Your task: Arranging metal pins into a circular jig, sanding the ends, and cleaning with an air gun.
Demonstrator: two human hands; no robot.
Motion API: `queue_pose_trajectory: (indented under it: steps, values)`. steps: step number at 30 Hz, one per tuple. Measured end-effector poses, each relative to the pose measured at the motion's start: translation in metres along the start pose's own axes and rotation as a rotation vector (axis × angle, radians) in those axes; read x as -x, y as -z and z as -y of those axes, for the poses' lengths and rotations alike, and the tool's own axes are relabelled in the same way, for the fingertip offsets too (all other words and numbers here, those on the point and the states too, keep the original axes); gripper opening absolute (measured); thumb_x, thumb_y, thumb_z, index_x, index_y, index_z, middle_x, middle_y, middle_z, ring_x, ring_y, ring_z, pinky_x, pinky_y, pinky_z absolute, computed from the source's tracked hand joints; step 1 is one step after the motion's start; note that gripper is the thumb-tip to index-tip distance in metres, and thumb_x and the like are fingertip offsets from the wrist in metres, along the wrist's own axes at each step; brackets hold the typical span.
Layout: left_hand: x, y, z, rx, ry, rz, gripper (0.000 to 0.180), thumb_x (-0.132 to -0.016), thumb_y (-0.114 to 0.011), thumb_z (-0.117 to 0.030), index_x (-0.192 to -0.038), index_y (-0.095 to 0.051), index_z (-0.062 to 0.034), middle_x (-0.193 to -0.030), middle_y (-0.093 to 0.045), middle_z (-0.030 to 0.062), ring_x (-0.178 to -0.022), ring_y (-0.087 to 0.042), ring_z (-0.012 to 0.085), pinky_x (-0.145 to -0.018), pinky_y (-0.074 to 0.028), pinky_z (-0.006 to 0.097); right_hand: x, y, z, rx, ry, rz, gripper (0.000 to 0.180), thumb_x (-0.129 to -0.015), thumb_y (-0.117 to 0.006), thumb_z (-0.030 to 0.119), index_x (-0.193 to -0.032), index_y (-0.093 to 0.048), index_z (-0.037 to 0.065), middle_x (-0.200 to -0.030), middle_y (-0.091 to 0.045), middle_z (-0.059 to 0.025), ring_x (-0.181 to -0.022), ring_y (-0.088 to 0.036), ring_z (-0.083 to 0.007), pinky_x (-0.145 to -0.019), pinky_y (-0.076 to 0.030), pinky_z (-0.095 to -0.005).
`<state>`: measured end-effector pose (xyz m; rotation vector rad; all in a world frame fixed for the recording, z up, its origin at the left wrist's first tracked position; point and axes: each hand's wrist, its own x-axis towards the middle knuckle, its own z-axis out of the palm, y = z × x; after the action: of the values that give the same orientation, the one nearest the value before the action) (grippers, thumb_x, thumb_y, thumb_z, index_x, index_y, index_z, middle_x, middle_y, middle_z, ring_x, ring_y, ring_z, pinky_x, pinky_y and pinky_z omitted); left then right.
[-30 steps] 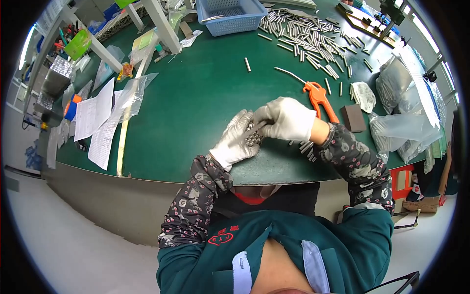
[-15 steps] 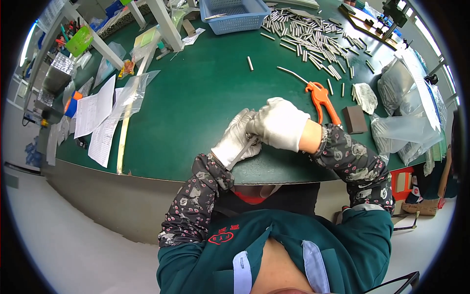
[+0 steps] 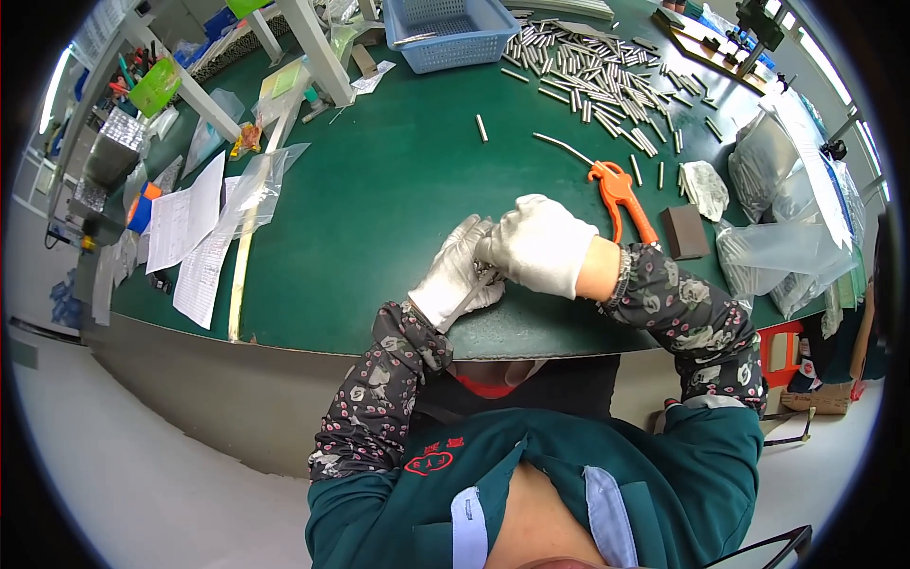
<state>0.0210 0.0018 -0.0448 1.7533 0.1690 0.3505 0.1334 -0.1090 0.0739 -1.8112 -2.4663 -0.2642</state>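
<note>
The left hand (image 3: 457, 275) is cradling a thin metal rod (image 3: 474, 289) near the green counter (image 3: 379, 209) edge, steadying it. The right hand (image 3: 540, 245) is closing over the rod's upper end, working it; the orange air gun (image 3: 621, 194) is lying just beyond.

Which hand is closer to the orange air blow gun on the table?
Right. The right hand lies just beside the orange blow gun, slightly toward the person; the left hand is farther, on the right hand's far side from the gun.
</note>
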Motion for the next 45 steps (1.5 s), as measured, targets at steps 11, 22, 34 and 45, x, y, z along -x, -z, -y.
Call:
queue_pose_trajectory:
  steps: [11, 22, 34, 45]
  values:
    - [0.003, -0.001, -0.011, 0.298, 0.196, 0.054, 0.065, -0.06, -0.068, -0.016, -0.119, -0.041, -0.007, -0.101, -0.054, 0.0058, -0.101, -0.051, 0.0191, -0.105, -0.025, 0.037, -0.007, 0.01, 0.011, 0.059, -0.069, 0.156, 0.009, -0.068, -0.055, 0.015, -0.07, -0.057, 0.007, -0.058, -0.058, -0.0088, -0.057, -0.059, -0.0246, -0.053, -0.043, -0.0339]
    - [-0.002, -0.001, 0.01, -0.102, -0.015, 0.007, 0.069, -0.065, -0.068, -0.024, -0.123, -0.036, -0.008, -0.108, -0.052, 0.0078, -0.108, -0.046, 0.0292, -0.094, -0.039, 0.04, -0.003, 0.006, 0.01, 0.063, -0.077, 0.109, 0.007, -0.069, -0.054, 0.015, -0.07, -0.056, 0.008, -0.059, -0.057, -0.0076, -0.058, -0.059, -0.0242, -0.054, -0.042, -0.0338]
    - [-0.002, -0.003, -0.03, 1.073, 0.632, -0.083, 0.058, -0.088, -0.052, -0.03, -0.134, -0.018, -0.0242, -0.106, -0.046, -0.0014, -0.088, -0.048, 0.013, -0.065, -0.046, 0.035, 0.001, 0.005, 0.014, 0.11, -0.037, 0.042, 0.008, -0.068, -0.054, 0.015, -0.07, -0.055, 0.007, -0.059, -0.056, -0.0052, -0.059, -0.056, -0.021, -0.055, -0.04, -0.0322]
    - [0.0, 0.001, -0.038, -0.459, -0.266, 0.078, 0.051, -0.069, -0.059, -0.017, -0.117, -0.045, -0.0118, -0.103, -0.054, 0.0025, -0.101, -0.051, 0.0151, -0.104, -0.027, 0.037, 0.001, 0.015, 0.008, 0.171, -0.071, 0.082, 0.008, -0.068, -0.053, 0.014, -0.069, -0.054, 0.007, -0.058, -0.055, -0.0064, -0.056, -0.057, -0.0222, -0.052, -0.04, -0.0322]
